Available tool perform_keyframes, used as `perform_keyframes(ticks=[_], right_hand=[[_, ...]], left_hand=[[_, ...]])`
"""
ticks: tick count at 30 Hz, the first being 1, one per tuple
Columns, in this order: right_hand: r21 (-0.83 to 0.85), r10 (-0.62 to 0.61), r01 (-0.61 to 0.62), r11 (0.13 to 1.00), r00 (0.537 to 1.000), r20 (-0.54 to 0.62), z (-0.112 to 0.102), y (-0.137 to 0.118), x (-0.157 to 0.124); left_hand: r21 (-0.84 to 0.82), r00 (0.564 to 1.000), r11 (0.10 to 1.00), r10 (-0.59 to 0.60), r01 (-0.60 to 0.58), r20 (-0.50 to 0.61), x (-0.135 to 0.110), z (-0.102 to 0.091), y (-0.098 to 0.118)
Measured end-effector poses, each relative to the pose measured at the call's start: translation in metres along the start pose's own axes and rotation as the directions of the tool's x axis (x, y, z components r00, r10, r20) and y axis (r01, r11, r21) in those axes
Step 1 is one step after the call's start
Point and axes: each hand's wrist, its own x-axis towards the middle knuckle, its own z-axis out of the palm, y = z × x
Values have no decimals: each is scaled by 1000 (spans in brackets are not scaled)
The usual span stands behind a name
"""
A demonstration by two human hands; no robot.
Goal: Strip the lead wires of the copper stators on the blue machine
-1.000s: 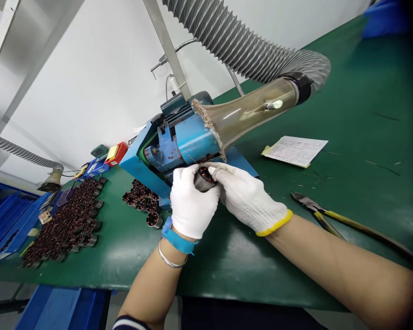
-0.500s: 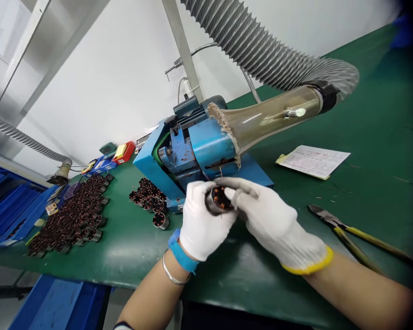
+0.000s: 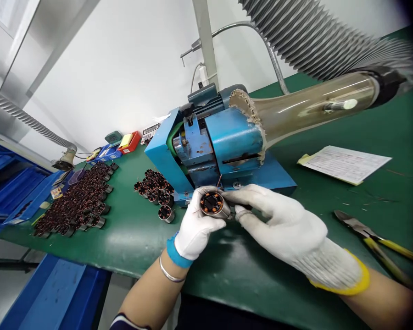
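My left hand (image 3: 196,224), in a white glove with a blue wristband, grips a motor stator (image 3: 212,204). The stator's open end, with copper windings around a dark ring, faces me, and a thin wire (image 3: 220,180) sticks up beside it. From the right, my gloved right hand (image 3: 278,224) reaches to the stator's side. Its thumb and forefinger are bent around the far end, their contact partly hidden. Just behind both hands stands a blue motor-driven machine (image 3: 234,142) with a slot in its rounded cover.
Several stators (image 3: 153,185) stand left of the machine, beside a large pile of stators (image 3: 79,197). Yellow-handled cutters (image 3: 371,236) and a paper sheet (image 3: 347,164) lie to the right. A clear duct (image 3: 306,107) joins a grey hose (image 3: 306,36). Blue trays (image 3: 17,183) line the left.
My view has shifted, so the machine appears farther right. The stator has turned its end more toward me, and my right thumb has moved from its open face to its side.
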Motion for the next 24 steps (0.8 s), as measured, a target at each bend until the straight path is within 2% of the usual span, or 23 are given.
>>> perform_keyframes(ticks=[2,4,6,7,10,12,18,24], right_hand=[[92,131,-124,988,989,-72,-3,1,1],[193,304,-276,941,944,-129,-7,3,2],[256,422,-381,888,898,-125,-9,5,3],[278,447,-409,869,891,-84,-9,5,4],[322,411,-413,852,908,79,-5,6,5],[309,350,-372,875,928,127,0,6,3],[277,271,-279,920,960,69,11,5,-4],[399,347,-325,857,938,19,14,13,5]], left_hand=[[84,999,996,39,-38,-9,1,-1,-1],[186,998,981,64,-62,-1,1,-2,-3],[280,996,956,90,-92,21,0,-2,-5],[319,993,940,116,-121,34,0,-2,-6],[392,972,890,221,-233,76,0,-2,-10],[400,959,872,264,-282,99,0,-1,-12],[412,955,863,283,-293,87,2,3,-14],[346,983,921,185,-180,16,15,15,-12]])
